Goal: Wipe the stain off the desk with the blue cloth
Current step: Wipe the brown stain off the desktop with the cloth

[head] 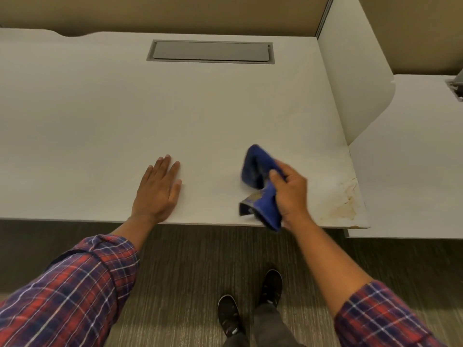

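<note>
The right hand (290, 194) held the bunched blue cloth (258, 181) near the tabletop (200, 108) front edge, the left hand (159, 189) lay flat and open, and the brown stain (344, 204) by the right corner looked not yet wiped.

Red/blue plaid sleeves (75, 284) rolled up; 2 blk shoes (229, 315).

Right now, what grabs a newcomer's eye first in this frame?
The blue cloth, bunched in the right hand near the desk's front edge, stands out most against the pale desk. Just to its right, at the desk's front right corner, sits a brownish stain, not yet under the cloth. The left hand lies flat on the desk to the left, fingers spread.
</note>
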`<state>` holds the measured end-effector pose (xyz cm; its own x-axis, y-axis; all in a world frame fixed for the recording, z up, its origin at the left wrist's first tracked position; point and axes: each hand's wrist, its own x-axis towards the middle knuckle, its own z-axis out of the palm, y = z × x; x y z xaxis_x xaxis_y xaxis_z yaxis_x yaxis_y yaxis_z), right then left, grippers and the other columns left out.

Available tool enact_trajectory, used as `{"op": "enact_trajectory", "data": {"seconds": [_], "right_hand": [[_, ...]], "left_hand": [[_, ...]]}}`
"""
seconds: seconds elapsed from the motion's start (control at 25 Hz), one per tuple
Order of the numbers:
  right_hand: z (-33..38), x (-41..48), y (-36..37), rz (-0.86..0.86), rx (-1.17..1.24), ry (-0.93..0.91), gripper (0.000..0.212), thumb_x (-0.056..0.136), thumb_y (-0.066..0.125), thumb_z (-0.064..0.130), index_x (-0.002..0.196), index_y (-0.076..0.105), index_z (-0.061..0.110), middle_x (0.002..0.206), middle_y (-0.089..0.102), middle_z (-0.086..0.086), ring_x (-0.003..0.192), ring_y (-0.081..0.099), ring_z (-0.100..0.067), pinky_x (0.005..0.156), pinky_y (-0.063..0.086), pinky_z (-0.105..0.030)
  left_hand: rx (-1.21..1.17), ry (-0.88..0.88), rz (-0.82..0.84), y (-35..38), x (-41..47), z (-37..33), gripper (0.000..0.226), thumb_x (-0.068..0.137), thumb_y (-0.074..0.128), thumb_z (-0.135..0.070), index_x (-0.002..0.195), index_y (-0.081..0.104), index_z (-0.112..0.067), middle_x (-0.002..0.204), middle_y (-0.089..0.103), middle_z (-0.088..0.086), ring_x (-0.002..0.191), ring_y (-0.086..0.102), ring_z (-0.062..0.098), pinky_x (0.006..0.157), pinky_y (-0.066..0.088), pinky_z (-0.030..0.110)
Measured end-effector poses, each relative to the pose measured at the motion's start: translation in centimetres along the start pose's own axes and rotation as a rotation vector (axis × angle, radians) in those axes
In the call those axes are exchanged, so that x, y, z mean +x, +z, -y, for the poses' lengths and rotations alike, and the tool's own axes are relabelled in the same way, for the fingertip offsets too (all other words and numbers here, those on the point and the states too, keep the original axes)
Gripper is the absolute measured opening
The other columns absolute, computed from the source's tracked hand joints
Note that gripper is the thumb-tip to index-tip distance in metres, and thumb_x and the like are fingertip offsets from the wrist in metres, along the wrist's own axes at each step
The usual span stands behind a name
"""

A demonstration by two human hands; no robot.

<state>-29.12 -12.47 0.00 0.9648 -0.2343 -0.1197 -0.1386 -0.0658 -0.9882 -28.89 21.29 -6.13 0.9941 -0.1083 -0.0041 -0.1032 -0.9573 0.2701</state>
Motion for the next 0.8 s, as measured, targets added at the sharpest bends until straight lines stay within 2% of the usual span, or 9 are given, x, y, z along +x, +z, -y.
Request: {"op": "enact_trajectory", "data": {"seconds": [0.08,0.2,0.28,0.56,0.68,0.8], "right_hand": [[0.1,2.4,-2.9,-0.055,-0.14,-0.044,0.033,0.098,0.057,0.005,0.124,0.068,0.023,0.111,0.07,0.012,0.098,0.066,0.005,0.091,0.054,-0.019],[-1.6,4.0,-3.2,-0.005,-0.438,-0.088,0.038,0.102,0.05,0.006,0.139,0.06,0.012,0.134,0.065,-0.004,0.123,0.061,-0.02,0.104,0.045,-0.024],[-2.8,4.0,-1.4,0.069,-0.544,-0.144,0.042,0.104,0.048,0.006,0.145,0.054,0.012,0.146,0.057,-0.01,0.132,0.054,-0.026,0.106,0.037,-0.024],[-3.3,1.3,5.6,0.375,-0.66,-0.245,0.05,0.102,0.053,0.015,0.151,0.045,0.016,0.157,0.045,-0.008,0.145,0.041,-0.023,0.116,0.026,-0.026],[-3.2,-1.6,7.9,0.508,-0.655,-0.326,0.054,0.099,0.062,0.018,0.15,0.047,0.011,0.156,0.047,-0.01,0.144,0.042,-0.025,0.12,0.028,-0.032],[-3.1,-4.4,9.6,0.601,-0.649,-0.403,0.055,0.094,0.065,0.011,0.147,0.05,0.009,0.152,0.051,-0.01,0.143,0.044,-0.025,0.119,0.024,-0.027]], "left_hand": [[0.003,-0.002,0.009,0.0,-0.1,0.0,0.07,0.105,0.017,-0.052,0.167,0.023,-0.02,0.177,0.009,0.004,0.164,0.003,0.019,0.133,0.003,0.042],[0.007,-0.004,0.011,-0.1,0.0,-0.2,0.071,0.104,0.017,-0.052,0.167,0.022,-0.019,0.177,0.009,0.004,0.164,0.003,0.02,0.134,0.004,0.042],[0.011,-0.004,0.012,-0.1,0.0,-0.2,0.071,0.104,0.016,-0.052,0.167,0.021,-0.019,0.177,0.009,0.005,0.164,0.003,0.02,0.134,0.004,0.043],[0.001,0.01,0.0,0.1,0.0,0.0,0.069,0.105,0.016,-0.049,0.167,0.02,-0.018,0.177,0.009,0.006,0.164,0.004,0.022,0.134,0.006,0.045],[-0.026,0.018,-0.007,0.4,0.1,0.4,0.067,0.105,0.017,-0.043,0.167,0.021,-0.018,0.176,0.012,0.006,0.164,0.007,0.022,0.134,0.006,0.044],[-0.087,0.001,-0.026,0.7,0.1,0.8,0.064,0.103,0.021,-0.032,0.166,0.023,-0.018,0.175,0.019,0.006,0.163,0.011,0.02,0.133,0.006,0.041]]}}
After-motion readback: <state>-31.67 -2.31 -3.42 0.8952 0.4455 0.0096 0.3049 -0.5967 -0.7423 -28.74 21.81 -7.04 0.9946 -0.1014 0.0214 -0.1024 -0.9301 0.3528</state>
